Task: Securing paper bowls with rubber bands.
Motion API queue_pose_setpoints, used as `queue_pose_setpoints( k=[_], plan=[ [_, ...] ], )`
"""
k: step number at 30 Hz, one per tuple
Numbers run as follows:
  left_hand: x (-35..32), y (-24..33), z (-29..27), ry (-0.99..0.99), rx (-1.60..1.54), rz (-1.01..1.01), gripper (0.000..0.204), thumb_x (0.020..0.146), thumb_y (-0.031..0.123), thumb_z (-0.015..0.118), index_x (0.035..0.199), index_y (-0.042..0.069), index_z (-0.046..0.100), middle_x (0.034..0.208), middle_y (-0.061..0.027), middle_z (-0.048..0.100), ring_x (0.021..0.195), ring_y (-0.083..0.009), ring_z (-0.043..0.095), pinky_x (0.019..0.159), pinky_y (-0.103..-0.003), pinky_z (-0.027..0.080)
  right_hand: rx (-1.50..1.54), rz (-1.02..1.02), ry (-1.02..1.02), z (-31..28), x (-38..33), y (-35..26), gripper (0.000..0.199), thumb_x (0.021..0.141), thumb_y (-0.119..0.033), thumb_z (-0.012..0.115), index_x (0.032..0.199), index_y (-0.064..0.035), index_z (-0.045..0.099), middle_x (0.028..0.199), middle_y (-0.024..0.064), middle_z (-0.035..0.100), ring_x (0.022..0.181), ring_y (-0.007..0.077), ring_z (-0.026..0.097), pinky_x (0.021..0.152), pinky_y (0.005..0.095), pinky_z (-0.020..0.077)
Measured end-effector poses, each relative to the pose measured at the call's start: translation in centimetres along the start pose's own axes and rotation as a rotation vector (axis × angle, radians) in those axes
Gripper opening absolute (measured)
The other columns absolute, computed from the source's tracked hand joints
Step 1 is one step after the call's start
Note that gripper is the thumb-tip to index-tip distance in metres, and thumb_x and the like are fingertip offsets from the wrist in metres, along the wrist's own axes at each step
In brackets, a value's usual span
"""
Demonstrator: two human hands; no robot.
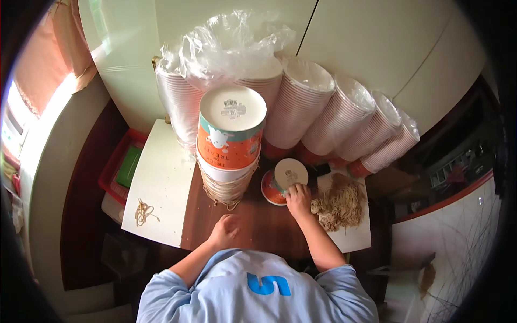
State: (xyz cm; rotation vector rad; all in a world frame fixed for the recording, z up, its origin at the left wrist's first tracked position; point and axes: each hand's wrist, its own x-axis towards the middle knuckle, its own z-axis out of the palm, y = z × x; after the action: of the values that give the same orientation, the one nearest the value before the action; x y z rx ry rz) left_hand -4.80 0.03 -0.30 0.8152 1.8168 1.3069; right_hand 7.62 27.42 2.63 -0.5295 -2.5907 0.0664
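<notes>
An upside-down paper bucket (pixel 291 171), orange and teal with a white base, stands on the brown table top (pixel 258 223). My right hand (pixel 299 201) has its fingers on the near right side of this bucket. My left hand (pixel 224 231) is over the table's near edge, fingers loosely curled and apart, with nothing visible in it. In front of it rises a tall upside-down stack of paper buckets (pixel 229 142). Thin tan cord handles (pixel 229 191) hang around the lower part of that stack.
Several plastic-wrapped stacks of paper buckets (pixel 301 102) lean along the back wall. A bundle of tan cords (pixel 339 207) lies to the right on a white surface. A few loose cords (pixel 144 212) rest on the white left side. A red crate (pixel 116 180) stands beyond.
</notes>
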Motion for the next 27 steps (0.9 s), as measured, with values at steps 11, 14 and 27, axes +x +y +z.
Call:
queue_pose_setpoints(
  k=[11,14,27],
  plan=[
    [5.1,0.3,5.8,-0.168,-0.782,-0.007,0.031,0.094,0.023,0.052,0.111,-0.002,0.057,0.100,-0.0048,0.063,0.095,-0.0103,0.056,0.089,-0.024,0.043,0.837,0.554,0.027,-5.7,-3.3,-1.9,0.015,0.079,-0.008,0.067,0.083,-0.0007,0.053,0.087,0.0099,0.062,0.078,0.0192,0.059,0.069,0.0311,0.0471],
    [4.5,1.8,5.8,-0.157,-0.524,-0.078,0.028,0.095,0.024,0.051,0.103,0.000,0.061,0.093,-0.0021,0.064,0.089,-0.0102,0.056,0.082,-0.027,0.045,0.860,0.695,0.105,-6.1,-4.7,-1.5,0.014,0.080,-0.008,0.066,0.083,-0.0007,0.054,0.091,0.0098,0.062,0.081,0.0168,0.058,0.071,0.0306,0.0469],
    [2.8,3.0,4.8,-0.078,-0.795,-0.223,0.021,0.093,0.017,0.054,0.104,0.000,0.057,0.101,-0.0111,0.063,0.091,-0.0194,0.062,0.083,-0.033,0.052,0.888,0.595,0.319,-11.8,-3.2,0.7,0.011,0.084,-0.003,0.060,0.087,-0.0009,0.049,0.104,0.0121,0.058,0.080,0.0141,0.056,0.073,0.0275,0.0472]
  ],
)
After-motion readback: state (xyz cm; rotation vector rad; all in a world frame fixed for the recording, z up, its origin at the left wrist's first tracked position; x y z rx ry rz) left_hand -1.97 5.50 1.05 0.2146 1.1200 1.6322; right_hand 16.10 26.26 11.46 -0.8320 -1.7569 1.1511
